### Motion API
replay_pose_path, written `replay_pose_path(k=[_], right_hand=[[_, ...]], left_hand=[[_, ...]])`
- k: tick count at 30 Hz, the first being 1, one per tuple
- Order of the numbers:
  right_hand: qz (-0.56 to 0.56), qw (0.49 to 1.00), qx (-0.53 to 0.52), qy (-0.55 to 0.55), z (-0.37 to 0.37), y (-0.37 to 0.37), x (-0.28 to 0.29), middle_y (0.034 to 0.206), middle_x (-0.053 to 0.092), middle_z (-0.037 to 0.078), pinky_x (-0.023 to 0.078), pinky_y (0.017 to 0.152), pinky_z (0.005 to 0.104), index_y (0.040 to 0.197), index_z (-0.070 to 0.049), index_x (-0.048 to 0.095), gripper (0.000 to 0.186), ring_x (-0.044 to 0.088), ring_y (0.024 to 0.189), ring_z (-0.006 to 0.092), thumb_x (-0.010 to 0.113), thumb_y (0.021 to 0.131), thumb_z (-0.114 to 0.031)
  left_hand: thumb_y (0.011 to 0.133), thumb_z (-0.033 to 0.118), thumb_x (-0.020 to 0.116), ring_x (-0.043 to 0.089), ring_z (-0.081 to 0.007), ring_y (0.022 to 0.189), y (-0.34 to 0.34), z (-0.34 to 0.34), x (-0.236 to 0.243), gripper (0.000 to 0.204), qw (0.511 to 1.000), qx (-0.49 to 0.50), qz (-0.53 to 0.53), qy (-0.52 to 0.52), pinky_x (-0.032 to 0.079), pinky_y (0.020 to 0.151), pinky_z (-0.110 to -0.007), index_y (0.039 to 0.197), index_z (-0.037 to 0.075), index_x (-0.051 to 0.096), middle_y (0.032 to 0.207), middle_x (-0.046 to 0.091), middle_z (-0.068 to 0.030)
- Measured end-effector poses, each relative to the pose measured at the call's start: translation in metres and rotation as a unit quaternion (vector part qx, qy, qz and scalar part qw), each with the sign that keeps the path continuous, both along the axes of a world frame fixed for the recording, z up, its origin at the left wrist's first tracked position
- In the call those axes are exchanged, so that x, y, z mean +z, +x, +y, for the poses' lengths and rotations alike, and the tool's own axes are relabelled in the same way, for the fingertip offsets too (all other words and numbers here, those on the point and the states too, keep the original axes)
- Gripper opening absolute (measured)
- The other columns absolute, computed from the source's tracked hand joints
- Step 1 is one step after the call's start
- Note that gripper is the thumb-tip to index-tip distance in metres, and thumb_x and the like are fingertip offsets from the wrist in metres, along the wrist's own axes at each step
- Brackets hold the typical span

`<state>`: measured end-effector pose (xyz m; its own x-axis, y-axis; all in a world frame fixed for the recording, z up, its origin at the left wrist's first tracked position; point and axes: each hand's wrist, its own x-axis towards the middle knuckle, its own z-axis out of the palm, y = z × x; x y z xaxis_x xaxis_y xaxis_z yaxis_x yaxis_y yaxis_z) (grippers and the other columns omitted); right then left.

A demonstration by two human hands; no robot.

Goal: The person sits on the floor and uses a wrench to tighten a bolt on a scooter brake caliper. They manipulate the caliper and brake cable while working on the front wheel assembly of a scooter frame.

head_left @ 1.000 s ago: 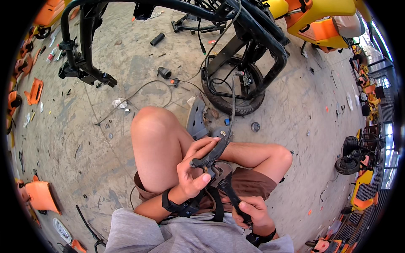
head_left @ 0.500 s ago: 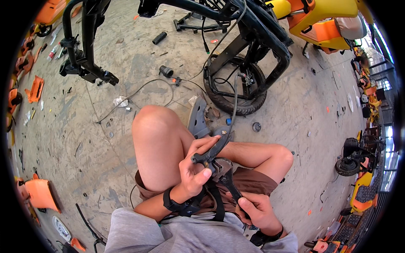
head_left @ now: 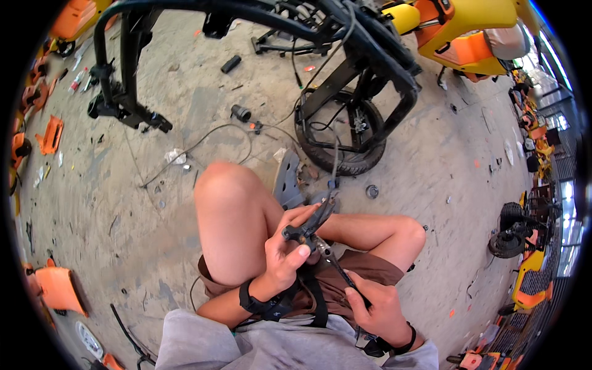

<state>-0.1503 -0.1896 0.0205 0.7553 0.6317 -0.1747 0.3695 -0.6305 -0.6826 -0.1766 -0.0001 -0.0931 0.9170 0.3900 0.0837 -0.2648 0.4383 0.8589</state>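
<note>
- A seated person is seen from above, knees raised, with a bare concrete floor [head_left: 154,246] all around.
- The left hand [head_left: 285,253] is held above the lap, its fingers [head_left: 302,251] closed around a black brake lever [head_left: 311,221], thumb pressed on the side.
- The brake lever is found between the two knees, tilted up toward a thin black cable [head_left: 335,161] that runs from it to the bicycle frame.
- The right hand [head_left: 376,308] is held lower, near the right thigh, its fingers closed on the handle of a slim dark tool [head_left: 336,265]; the tool's tip is set against the underside of the lever, just beside the left thumb.
- Black straps are worn on both wrists.
- A black bicycle frame [head_left: 370,55] is raised across the top of the view, and the floor beyond is partly hidden by it.
- A black tyre [head_left: 345,157] is seen under the frame, just past the knees.
- A grey flat part [head_left: 287,179] is laid on the floor beside the left knee.
- A loose grey wire [head_left: 197,145] is curled across the floor to the left, near a crumpled white scrap [head_left: 174,156].
- A small black cylinder [head_left: 240,112] and a round metal ring [head_left: 372,191] are scattered nearby.
- Orange plastic panels [head_left: 55,287] are spread along the left rim.
- A yellow and orange body shell [head_left: 475,31] is seen at the upper right.
</note>
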Motion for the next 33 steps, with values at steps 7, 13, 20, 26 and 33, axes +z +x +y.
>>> replay_pose_path(k=[7, 13, 20, 26, 33], right_hand=[[0.025, 0.994, -0.026, 0.099, -0.008, 0.010, -0.012, 0.078, 0.068, 0.018, 0.053, 0.060, 0.0367, 0.116, -0.001, 0.066, 0.033, 0.067, 0.066, 0.0333, 0.064, 0.092, -0.025], [0.332, 0.927, -0.113, 0.136, -0.018, 0.007, -0.034, 0.104, 0.072, 0.014, 0.048, 0.085, 0.0258, 0.130, -0.002, 0.059, 0.038, 0.060, 0.094, 0.0063, 0.058, 0.100, -0.025], [0.197, 0.951, -0.111, 0.212, -0.030, -0.017, -0.054, 0.071, 0.061, 0.001, 0.041, 0.055, 0.0245, 0.124, -0.001, 0.063, 0.038, 0.049, 0.062, 0.0049, 0.060, 0.098, -0.029], [0.301, 0.894, -0.139, 0.302, -0.054, -0.032, -0.062, 0.097, 0.065, 0.002, 0.044, 0.075, 0.0215, 0.130, 0.004, 0.058, 0.042, 0.054, 0.087, 0.0040, 0.059, 0.100, -0.024], [0.421, 0.786, -0.169, 0.420, -0.058, -0.047, -0.026, 0.068, 0.045, -0.003, 0.027, 0.046, 0.0181, 0.136, 0.001, 0.054, 0.037, 0.035, 0.053, 0.0019, 0.047, 0.105, -0.016]], left_hand=[[0.078, 0.042, 0.070, 0.056, -0.0269, 0.116, 0.008, -0.008, -0.003, 0.079, 0.992, 0.049, 0.039, -0.113, 0.040, 0.105, -0.037, 0.133, -0.009, 0.046, 0.124, 0.059, -0.0175], [0.082, 0.046, 0.065, 0.060, -0.0243, 0.102, 0.012, -0.012, 0.006, 0.072, 0.994, 0.060, 0.039, -0.088, 0.050, 0.082, -0.033, 0.128, -0.006, 0.048, 0.114, 0.061, -0.0180], [0.085, 0.049, 0.064, 0.062, -0.0246, 0.097, 0.007, -0.017, -0.004, 0.066, 0.997, 0.021, 0.039, -0.068, 0.052, 0.080, -0.034, 0.122, -0.004, 0.051, 0.112, 0.062, -0.0177], [0.094, 0.028, 0.057, 0.063, -0.0208, 0.098, 0.008, 0.006, -0.014, 0.038, 0.961, 0.011, 0.171, -0.215, 0.051, 0.075, -0.030, 0.124, 0.005, 0.055, 0.111, 0.065, -0.0117], [0.094, 0.054, 0.052, 0.064, -0.0308, 0.096, 0.050, 0.022, 0.110, 0.055, 0.971, -0.066, 0.121, -0.194, 0.045, 0.058, -0.031, 0.094, 0.000, 0.063, 0.096, 0.068, -0.0147]])
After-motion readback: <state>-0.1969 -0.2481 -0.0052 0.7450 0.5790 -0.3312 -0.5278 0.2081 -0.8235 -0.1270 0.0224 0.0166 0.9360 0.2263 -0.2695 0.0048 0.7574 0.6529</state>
